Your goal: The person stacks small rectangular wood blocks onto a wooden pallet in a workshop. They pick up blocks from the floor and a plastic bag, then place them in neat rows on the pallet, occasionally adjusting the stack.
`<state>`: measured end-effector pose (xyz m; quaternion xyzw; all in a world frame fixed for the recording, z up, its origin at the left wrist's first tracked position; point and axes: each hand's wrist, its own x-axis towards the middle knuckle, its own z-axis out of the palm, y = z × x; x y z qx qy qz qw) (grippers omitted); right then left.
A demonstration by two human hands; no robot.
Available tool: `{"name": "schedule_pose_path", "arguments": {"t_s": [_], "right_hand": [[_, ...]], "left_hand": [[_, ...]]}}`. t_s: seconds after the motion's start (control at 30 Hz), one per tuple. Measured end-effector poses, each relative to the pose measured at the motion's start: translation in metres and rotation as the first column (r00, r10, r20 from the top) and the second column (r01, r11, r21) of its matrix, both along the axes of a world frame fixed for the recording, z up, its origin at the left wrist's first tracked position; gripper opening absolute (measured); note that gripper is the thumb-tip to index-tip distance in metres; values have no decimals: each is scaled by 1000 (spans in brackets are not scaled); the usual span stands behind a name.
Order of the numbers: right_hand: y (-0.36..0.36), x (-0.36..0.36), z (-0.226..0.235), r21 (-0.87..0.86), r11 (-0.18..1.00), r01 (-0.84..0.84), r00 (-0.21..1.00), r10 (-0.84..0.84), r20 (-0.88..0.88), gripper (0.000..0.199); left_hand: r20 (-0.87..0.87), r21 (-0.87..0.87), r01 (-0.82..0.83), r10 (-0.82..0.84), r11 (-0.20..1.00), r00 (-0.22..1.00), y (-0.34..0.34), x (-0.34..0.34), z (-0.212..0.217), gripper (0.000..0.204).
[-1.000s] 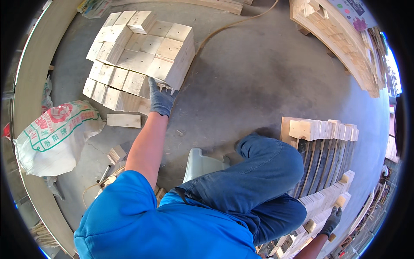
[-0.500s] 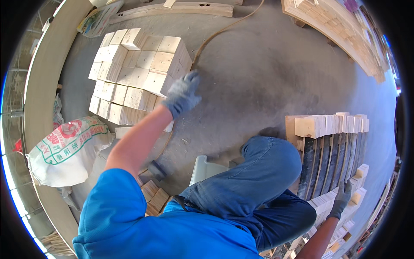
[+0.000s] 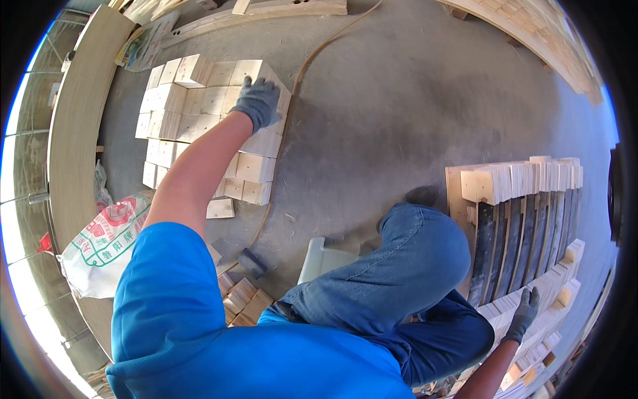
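Observation:
My left hand [image 3: 258, 105], in a grey glove, reaches over the right part of a stack of pale square-ended wooden pieces [image 3: 214, 101]. Its fingers are apart on or just above the top faces, and nothing shows in its grasp. The forearm hides part of the stack's near side. At the right, my right hand [image 3: 524, 314], also gloved, lies with fingers stretched along a row of thin wooden pieces [image 3: 549, 282]. These pieces are lined up on edge across dark slats [image 3: 508, 243], and the hand seems to rest on them.
A printed white sack [image 3: 100, 249] leans at the left, beside a long board [image 3: 86, 133]. A hose [image 3: 307, 63] runs across the floor past the stack. Small wooden blocks [image 3: 246, 299] and a dark tool-like object [image 3: 252, 263] lie near my body. My bent leg [image 3: 399, 266] occupies the middle.
My left hand has moved up and left, from the stack's right edge to over its top faces. My right hand stays at the row of pieces. The whole view has shifted slightly.

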<state>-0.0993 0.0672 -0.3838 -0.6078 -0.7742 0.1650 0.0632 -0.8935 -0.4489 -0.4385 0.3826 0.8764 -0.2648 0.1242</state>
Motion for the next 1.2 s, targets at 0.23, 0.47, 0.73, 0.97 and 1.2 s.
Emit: {"name": "schedule_pose_path", "arguments": {"t_s": [0.23, 0.47, 0.73, 0.97, 1.2], "right_hand": [[-15, -14, -8, -5, 1000, -29, 999, 29, 16, 44], [-26, -34, -17, -80, 997, -25, 1000, 24, -3, 43], [-31, -16, -21, -66, 998, -15, 1000, 16, 24, 49], [-27, -4, -24, -84, 996, -3, 999, 7, 36, 50], [-30, -16, -26, -85, 996, -24, 997, 31, 77, 49]], "left_hand": [[-9, -169, 154, -158, 973, 987, -40, 36, -17, 90], [81, -470, 460, -482, 754, 873, -91, 63, -69, 56], [77, -555, 437, -480, 707, 874, -72, 70, -81, 46], [13, -526, 473, -550, 706, 835, -77, 74, -109, 39], [42, -488, 530, -588, 694, 808, -88, 76, -93, 36]]}}
